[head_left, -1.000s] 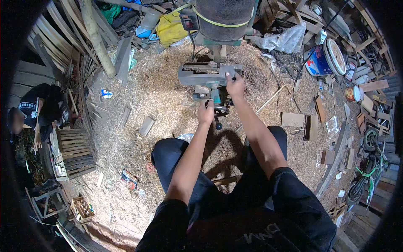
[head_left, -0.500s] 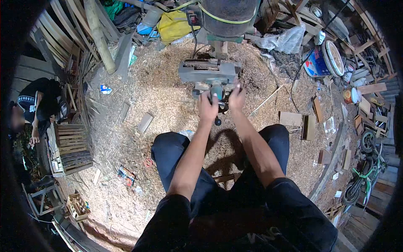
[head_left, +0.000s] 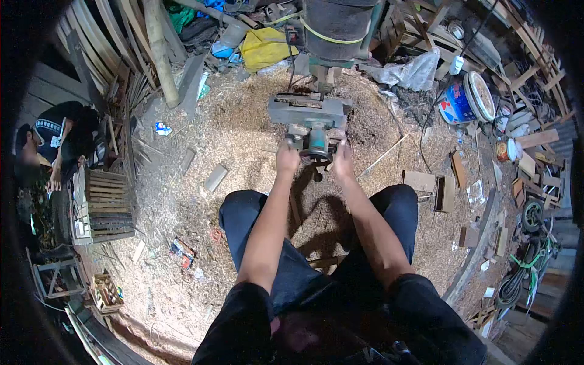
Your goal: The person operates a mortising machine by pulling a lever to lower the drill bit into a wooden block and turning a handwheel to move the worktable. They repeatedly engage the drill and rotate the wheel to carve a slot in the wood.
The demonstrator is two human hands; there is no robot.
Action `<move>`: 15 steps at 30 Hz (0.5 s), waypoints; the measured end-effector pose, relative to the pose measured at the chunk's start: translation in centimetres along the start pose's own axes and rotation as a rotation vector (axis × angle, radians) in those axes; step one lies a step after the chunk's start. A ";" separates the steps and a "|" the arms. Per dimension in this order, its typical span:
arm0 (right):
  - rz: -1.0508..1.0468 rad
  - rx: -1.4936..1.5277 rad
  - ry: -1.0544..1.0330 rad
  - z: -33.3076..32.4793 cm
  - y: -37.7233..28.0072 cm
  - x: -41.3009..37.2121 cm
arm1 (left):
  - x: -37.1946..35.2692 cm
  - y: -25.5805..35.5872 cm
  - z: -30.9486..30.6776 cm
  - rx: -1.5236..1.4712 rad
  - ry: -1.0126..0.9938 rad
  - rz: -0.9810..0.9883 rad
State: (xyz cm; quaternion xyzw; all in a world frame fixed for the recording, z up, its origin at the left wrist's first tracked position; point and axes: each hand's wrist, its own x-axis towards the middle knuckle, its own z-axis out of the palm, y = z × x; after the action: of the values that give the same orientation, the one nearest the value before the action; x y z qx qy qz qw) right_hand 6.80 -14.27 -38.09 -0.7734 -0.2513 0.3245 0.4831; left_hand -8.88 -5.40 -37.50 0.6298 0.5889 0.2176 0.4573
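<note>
A wood-working machine with a grey metal table or vise block (head_left: 307, 112) stands before me. Under that block are a greenish housing (head_left: 317, 139) and a small dark handwheel (head_left: 317, 156), with a ball-ended knob (head_left: 317, 177) below. My left hand (head_left: 288, 159) is at the wheel's left side, fingers curled forward against the mechanism. On the right side, my right hand (head_left: 343, 163) is closed in a similar way. What the fingers of either hand grip is too small and partly hidden to tell. A worn wood strip lies along the block's top.
Wood shavings cover the ground (head_left: 182, 231). A dark machine column (head_left: 337, 33) rises ahead. Wood offcuts (head_left: 215, 177) lie left; a blue bucket (head_left: 457, 103) and cut blocks (head_left: 446, 193) are right. Another person (head_left: 64, 137) sits far left beside a slatted crate (head_left: 109, 204).
My hands have moved apart and slightly down, from over the handwheel to either side of it, so the wheel shows more. The view has shifted a little; the other person's arm has moved slightly.
</note>
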 end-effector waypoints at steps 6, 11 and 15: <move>0.370 0.097 -0.133 -2.7 -8.2 -4.1 | -2.0 -3.3 5.5 0.231 0.212 0.725; 0.222 0.331 -0.102 -6.2 -7.0 0.2 | -5.2 -0.7 0.8 0.207 -0.308 -0.294; 0.208 0.030 -0.129 -1.9 3.6 2.4 | -5.3 3.9 0.7 -0.026 -0.057 0.037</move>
State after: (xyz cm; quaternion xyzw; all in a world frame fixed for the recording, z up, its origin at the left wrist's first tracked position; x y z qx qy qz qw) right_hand 10.09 -15.11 -41.35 -0.7656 -0.1956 0.4257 0.4409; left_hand -7.32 -10.16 -33.13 0.6405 0.5611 0.2158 0.4779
